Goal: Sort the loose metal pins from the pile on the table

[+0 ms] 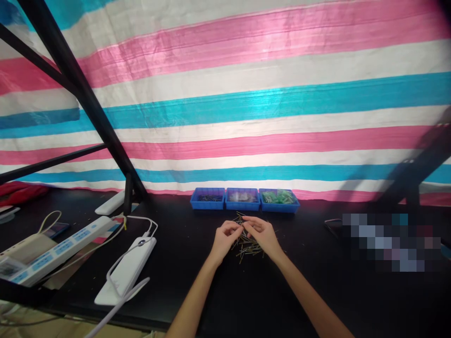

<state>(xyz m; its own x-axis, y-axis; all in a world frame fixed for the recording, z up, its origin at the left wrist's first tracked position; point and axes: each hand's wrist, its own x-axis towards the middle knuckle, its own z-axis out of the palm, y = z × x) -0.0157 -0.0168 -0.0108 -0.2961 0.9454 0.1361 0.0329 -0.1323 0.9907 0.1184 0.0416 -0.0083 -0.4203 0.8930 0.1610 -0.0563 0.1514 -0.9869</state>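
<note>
1. Left hand curls over the pile's left side, thumb and forefinger drawn close together; whether they clamp on something is too small to tell
2. Loose thin sticks, looking like pins or nails, lie in a crossed heap on the bench, midway along it, under and between the hands; judging by the heap, plenty is left to handle, and no finished piece can be made out
3. Right hand arches over the pile's right side, its fingertips meeting the left hand's; I cannot tell what, if anything, is between them
4. Along the bench's far edge, three blue trays touch side by side: left tray with dark thin pieces, middle tray with clear or whitish ones, right tray with green ones; how much of their contents has been used cannot be told
5. Towards the bench's left edge lie a power strip and a white power bank with a cable across it; the surface is black, with small specks
6. Behind, a pink, blue and white striped sheet hangs as a wall, a black metal frame slanting before its left part; a patch near the bench's right edge is blurred
</note>
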